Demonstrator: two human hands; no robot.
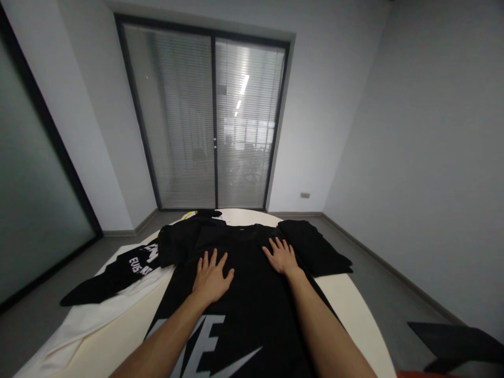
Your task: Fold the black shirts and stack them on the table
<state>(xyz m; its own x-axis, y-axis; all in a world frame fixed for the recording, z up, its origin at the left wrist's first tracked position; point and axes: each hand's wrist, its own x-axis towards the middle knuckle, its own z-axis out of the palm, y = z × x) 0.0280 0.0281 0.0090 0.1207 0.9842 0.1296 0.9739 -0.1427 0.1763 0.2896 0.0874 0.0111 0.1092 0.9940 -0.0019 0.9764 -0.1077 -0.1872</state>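
A black T-shirt (252, 283) with large grey letters and a swoosh lies spread out in front of me, its collar at the far end. My left hand (212, 277) rests flat on its left chest area, fingers spread. On the right side, below the shoulder, my right hand (281, 256) also lies flat with fingers apart. Neither hand grips the cloth. Just beyond the right hand is a folded black garment (315, 249), beside the shirt's right shoulder.
The pale rounded table (354, 304) carries everything. At left lie a black garment with white lettering (118, 273) and white cloth (106, 310). A dark chair part (457, 338) stands at lower right. A glass door with blinds (212, 121) is ahead.
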